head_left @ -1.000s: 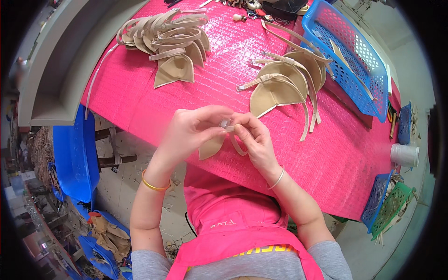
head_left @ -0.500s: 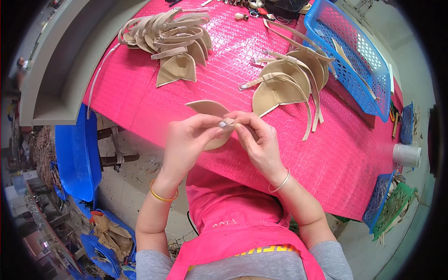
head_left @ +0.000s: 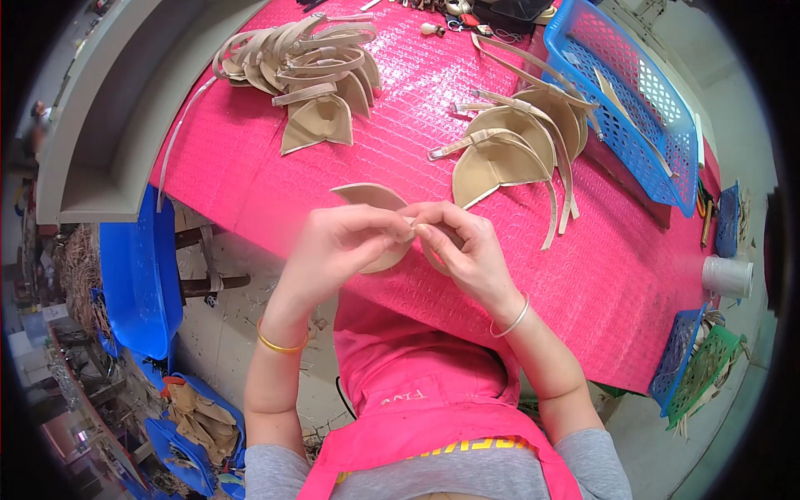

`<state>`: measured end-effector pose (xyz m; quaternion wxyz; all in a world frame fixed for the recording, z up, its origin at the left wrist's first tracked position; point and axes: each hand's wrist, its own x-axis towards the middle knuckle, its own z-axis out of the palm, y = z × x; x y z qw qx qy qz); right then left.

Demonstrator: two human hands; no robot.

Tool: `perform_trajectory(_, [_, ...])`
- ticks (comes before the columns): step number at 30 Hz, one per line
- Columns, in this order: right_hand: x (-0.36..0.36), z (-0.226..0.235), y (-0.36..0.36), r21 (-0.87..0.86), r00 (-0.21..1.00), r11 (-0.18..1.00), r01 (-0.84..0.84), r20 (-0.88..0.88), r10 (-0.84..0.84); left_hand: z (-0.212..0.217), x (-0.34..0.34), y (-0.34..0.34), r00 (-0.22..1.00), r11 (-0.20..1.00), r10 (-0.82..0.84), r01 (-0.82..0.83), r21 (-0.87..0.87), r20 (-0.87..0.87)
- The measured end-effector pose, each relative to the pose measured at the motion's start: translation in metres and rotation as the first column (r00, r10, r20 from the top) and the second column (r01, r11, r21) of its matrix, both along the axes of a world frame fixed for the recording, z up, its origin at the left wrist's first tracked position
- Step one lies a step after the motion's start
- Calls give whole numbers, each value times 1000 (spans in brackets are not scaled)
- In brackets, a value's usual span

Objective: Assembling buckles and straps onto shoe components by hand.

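Observation:
Between my hands is a curved beige sandal upper piece (head_left: 372, 195), partly hidden behind the fingers. My left hand (head_left: 346, 243) is closed, thumb and fingers pinching at its upper middle. Fingertip to fingertip with it, my right hand (head_left: 468, 250) pinches the same spot, its thumb bent inward. What small part lies in the pinch is mostly covered. Just beyond my right hand, several similar beige upper pieces (head_left: 493, 169) with narrow straps and metal buckles lie overlapped. Farther left is a larger overlapped row of beige upper pieces (head_left: 321, 123) with looped straps.
Pink sheeting covers the table (head_left: 408, 142). A blue perforated basket (head_left: 658, 108) stands at the right edge, with a white spool (head_left: 727, 277) nearer me. On the left are a grey shelf unit (head_left: 87, 108) and a blue bin (head_left: 137, 283). Small tools sit along the far edge.
Half a second ago a small metal buckle showed between my fingertips; now the fingers cover it. My hands have shifted only slightly, the right fingertips closing in toward the left.

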<state>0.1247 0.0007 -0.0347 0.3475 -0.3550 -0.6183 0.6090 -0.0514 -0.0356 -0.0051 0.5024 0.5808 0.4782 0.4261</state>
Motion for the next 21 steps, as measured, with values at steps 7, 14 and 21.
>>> perform_trajectory(7, [2,11,-13,43,968,967,250,1,-250,7,11,10,914,947,233,-137,-289,332])
perform_trajectory(14, [-4,14,-12,-239,988,965,111,-79,-133,-10,23,11,854,932,323,-212,-294,409])
perform_trajectory(21, [-10,14,-17,-332,952,937,111,-235,-196,-12,18,8,864,971,186,-90,-221,467])
